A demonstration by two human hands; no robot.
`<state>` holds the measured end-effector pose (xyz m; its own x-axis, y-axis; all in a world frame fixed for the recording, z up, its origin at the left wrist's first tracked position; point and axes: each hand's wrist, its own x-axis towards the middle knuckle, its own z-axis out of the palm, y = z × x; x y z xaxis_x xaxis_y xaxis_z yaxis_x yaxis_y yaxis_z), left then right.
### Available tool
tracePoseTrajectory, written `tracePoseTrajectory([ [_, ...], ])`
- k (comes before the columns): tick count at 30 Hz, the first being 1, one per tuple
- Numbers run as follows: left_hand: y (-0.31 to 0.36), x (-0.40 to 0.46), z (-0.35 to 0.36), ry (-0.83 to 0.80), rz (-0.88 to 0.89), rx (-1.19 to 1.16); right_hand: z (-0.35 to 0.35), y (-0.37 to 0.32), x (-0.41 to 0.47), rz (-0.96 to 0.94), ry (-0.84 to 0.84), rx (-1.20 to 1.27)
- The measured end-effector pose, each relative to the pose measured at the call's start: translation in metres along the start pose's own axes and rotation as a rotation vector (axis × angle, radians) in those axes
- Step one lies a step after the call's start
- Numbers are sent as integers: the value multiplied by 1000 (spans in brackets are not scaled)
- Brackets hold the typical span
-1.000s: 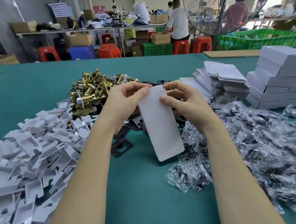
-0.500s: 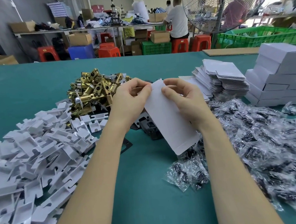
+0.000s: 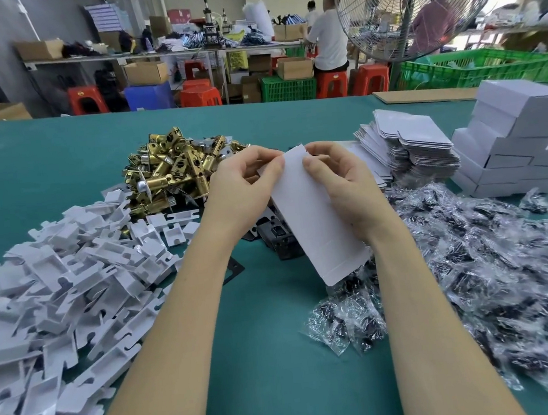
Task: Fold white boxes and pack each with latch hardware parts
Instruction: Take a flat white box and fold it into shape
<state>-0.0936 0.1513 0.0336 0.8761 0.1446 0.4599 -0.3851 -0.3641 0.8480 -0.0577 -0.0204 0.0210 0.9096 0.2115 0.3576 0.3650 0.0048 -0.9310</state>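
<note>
A flat white box blank (image 3: 313,217) hangs tilted above the green table, its lower end toward the right. My left hand (image 3: 247,189) pinches its upper left edge and my right hand (image 3: 344,184) grips its upper right side, thumb on the front. A heap of brass latch bolts (image 3: 175,170) lies behind my left hand. Black plates (image 3: 275,237) lie under the blank. White card inserts (image 3: 59,288) pile at the left. Clear bags of black screws (image 3: 493,270) spread at the right.
A stack of flat box blanks (image 3: 414,147) and a stack of folded white boxes (image 3: 521,143) stand at the far right. A green crate (image 3: 486,66) and a large fan (image 3: 414,6) are behind them. People work at benches in the background.
The blank has swung from nearly upright to tilted, its lower end moving right over the screw bags. Both hands keep hold of its top end.
</note>
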Motion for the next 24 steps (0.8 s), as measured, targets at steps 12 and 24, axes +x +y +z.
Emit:
tracePoseTrajectory([
  [12,1,-3,-2,-51,43,75,1,-2,-2,-20,-40,-8],
  [24,7,-10,8,-59,7,-84,1,-9,-6,-10,-41,8],
])
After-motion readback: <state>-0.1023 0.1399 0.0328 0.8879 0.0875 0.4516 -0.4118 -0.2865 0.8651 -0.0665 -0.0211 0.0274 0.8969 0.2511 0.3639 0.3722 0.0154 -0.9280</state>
